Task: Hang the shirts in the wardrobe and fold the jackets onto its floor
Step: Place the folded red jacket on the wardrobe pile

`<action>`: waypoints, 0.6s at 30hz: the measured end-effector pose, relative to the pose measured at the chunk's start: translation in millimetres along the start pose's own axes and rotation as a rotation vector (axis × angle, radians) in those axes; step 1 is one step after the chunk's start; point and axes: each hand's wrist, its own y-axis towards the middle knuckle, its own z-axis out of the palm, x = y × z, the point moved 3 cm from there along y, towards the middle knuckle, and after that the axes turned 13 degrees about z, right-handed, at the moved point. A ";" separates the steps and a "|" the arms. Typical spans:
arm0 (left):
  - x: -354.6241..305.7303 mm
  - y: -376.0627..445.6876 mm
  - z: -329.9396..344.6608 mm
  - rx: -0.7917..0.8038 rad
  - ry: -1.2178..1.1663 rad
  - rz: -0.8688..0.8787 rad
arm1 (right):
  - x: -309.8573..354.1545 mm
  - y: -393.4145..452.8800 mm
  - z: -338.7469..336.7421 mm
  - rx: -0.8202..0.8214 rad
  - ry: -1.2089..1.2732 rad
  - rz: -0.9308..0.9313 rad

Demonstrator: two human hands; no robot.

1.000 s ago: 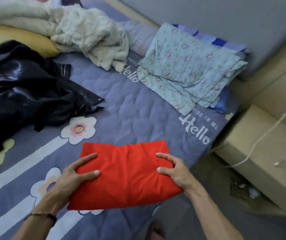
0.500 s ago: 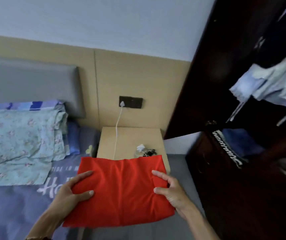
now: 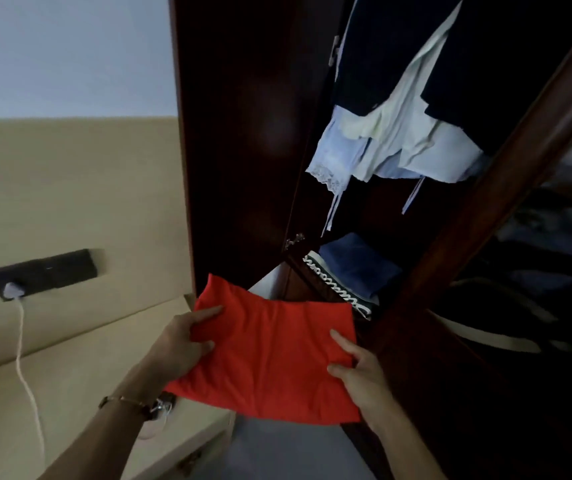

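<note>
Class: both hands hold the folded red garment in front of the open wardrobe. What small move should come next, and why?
Probably carry the folded red garment forward and down toward the folded pile in the wardrobe: left hand and right hand grip its sides, short of the opening.

Folded garment [image 3: 270,358] was held in the air between both hands: left hand [image 3: 177,344] at its left edge, right hand [image 3: 360,372] at its right edge. Wardrobe [image 3: 243,133] stood ahead and to the right, door open. Inside, hanging clothes [image 3: 391,147] up top, a folded stack [image 3: 353,271] below them on the floor (just behind the garment's far edge). Nightstand [image 3: 70,393] sat lower left, beside the wardrobe. Wall socket [image 3: 42,273] above it, cable [image 3: 28,375] running down onto the nightstand top.
</note>
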 end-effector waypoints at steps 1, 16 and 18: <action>0.9 27.4 4.4 0.033 0.018 0.023 | 7.0 14.3 -1.3 -0.039 0.006 0.010; 27.4 408.3 222.7 0.266 0.047 0.319 | 68.3 304.7 -70.1 -0.684 -0.142 0.087; 34.1 450.2 249.4 0.261 0.026 0.367 | 77.1 342.8 -82.8 -0.746 -0.185 0.105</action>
